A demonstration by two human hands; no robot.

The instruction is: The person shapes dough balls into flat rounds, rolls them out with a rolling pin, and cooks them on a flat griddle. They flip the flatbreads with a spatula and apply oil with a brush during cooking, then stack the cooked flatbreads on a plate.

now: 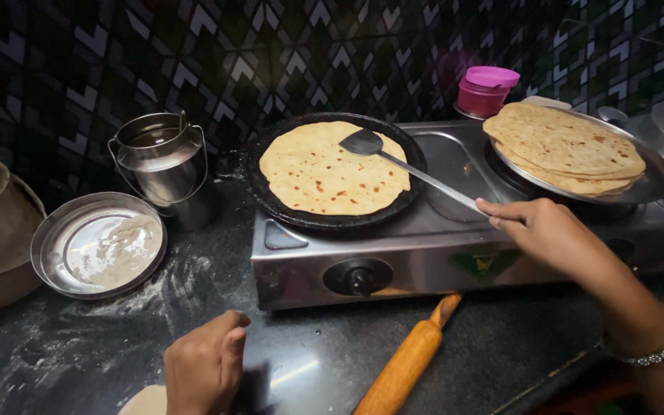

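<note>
The right hand [543, 227], entering from the right of the frame, is closing its fingers around the handle end of a metal spatula [413, 169], whose blade is resting on the upper right part of a flatbread [324, 173]. The flatbread is lying flat on a round black griddle [270, 201] at centre frame, and the griddle is sitting on the left burner of a steel two-burner stove [424, 253]. The left hand [205, 365], at the lower left of centre, is curling loosely with knuckles up over a pale disc of dough [144, 401] on the dark desk [301, 361]; whether it is gripping the dough cannot be told. A wooden rolling pin [409, 361] is lying diagonally on the desk just in front of the stove, between the two hands. A stack of cooked flatbreads [562, 146] is sitting on a steel plate [651, 184] over the right burner. At the left of the frame, a shallow steel dish [55, 230] is holding flour, and a steel lidded can [164, 165] is standing just behind it. A pink-lidded jar [486, 88] is standing behind the stove at upper right. Flour is dusting the desk at lower left.
</note>
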